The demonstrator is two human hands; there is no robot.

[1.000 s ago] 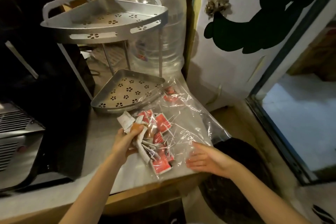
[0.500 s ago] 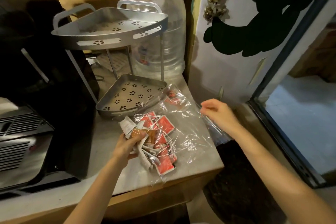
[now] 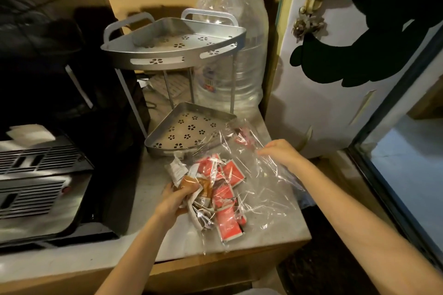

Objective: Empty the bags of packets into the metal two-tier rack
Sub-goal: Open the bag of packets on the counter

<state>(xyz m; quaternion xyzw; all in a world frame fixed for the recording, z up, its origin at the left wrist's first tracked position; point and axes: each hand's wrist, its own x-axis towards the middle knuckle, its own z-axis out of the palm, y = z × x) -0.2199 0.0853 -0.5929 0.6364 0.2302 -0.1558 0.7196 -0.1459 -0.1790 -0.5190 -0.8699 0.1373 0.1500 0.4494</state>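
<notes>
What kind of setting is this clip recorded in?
Most likely a home kitchen corner or pantry nook. A metal two-tier rack stands on a small countertop beside a large water bottle, with a vented appliance at left and sauce packets in a clear bag.

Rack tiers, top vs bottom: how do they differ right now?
The top tier stands raised on thin legs and has two loop handles at its back edge; the bottom tier sits low on the counter with no handles visible. The clear plastic bag laps against the bottom tier's front edge; nothing touches the top tier. Both are grey metal, fan-shaped, flower-perforated, and hold no packets.
</notes>
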